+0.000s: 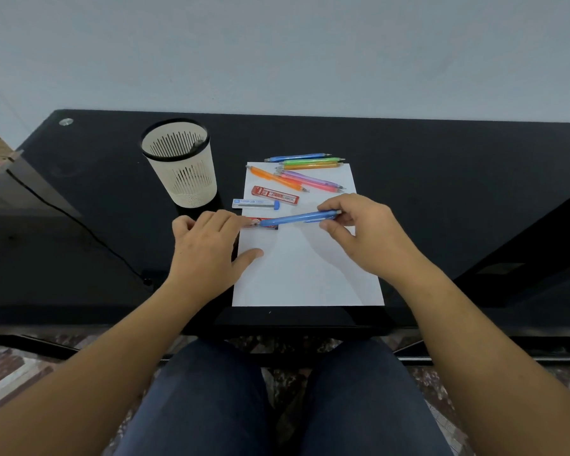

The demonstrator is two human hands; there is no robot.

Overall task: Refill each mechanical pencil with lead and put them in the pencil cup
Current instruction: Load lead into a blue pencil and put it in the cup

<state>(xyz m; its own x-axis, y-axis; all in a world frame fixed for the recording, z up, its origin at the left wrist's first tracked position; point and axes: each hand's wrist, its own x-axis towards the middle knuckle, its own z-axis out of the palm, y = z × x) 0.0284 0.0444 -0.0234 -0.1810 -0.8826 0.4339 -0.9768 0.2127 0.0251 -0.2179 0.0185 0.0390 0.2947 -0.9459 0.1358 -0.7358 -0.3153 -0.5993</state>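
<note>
One blue pencil pinched in right hand; left hand flat, touching red lead case.

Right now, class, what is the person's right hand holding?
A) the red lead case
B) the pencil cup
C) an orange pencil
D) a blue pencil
D: the right hand pinches the blue pencil by one end over the white paper, while the orange pencil lies farther back among the others.
</note>
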